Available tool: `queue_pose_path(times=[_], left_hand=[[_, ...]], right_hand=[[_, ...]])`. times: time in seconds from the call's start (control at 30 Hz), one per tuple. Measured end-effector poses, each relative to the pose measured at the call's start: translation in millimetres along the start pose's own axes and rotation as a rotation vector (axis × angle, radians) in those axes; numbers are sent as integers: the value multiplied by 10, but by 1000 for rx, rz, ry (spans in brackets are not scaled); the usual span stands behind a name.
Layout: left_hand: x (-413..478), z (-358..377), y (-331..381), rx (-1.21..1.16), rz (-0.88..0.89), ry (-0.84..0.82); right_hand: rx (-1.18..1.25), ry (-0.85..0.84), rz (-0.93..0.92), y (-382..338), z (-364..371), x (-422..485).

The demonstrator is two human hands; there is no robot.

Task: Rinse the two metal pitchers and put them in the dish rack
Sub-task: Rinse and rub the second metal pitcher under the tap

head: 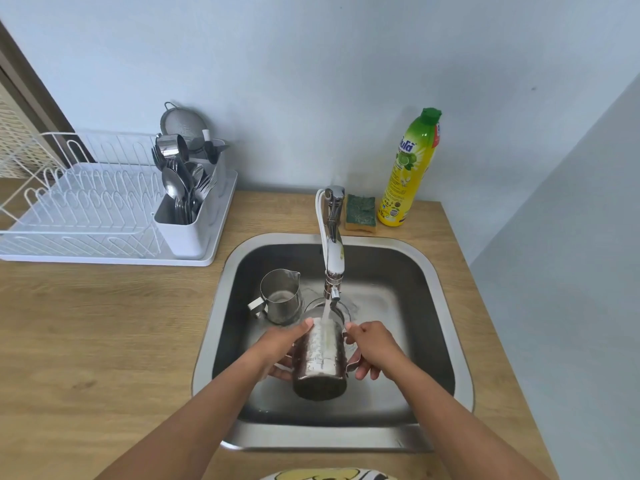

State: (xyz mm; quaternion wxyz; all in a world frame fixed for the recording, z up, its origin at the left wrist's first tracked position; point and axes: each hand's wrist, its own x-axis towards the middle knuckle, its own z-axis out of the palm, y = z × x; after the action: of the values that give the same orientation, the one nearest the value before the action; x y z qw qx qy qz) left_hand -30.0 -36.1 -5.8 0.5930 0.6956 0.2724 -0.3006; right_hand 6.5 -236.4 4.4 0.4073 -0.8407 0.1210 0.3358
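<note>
A metal pitcher [320, 362] is held on its side over the sink [446, 306], its base turned toward the camera, between both hands. The left hand [282, 348] is wrapped around its left wall, thumb laid along the top; the right hand [372, 348] is closed on the handle at its right. Water from the faucet [333, 244] is seen running onto its upper side. Beyond the left hand, a second pitcher [280, 296] is stood upright in the basin, untouched. Farther left on the counter [104, 323], the white dish rack [104, 206] is set, cutlery [183, 188] kept in its caddy.
</note>
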Motion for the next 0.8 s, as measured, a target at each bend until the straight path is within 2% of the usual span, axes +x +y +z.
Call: queue_pose_path(times=[0.27,0.47,0.67,0.8], left_hand=[[79,-42,-81,58,-76,10],[46,-77,-32,86,-18,3],[15,-200,-10,52,93,-184],[38,-107,4,0,102,-233]], right_hand=[[24,-22,81,-28,14,13],[51,-33,76,-56,13,-26],[96,-43,73,-68,-92,-123],[30,14,26,-104,-230,-203]])
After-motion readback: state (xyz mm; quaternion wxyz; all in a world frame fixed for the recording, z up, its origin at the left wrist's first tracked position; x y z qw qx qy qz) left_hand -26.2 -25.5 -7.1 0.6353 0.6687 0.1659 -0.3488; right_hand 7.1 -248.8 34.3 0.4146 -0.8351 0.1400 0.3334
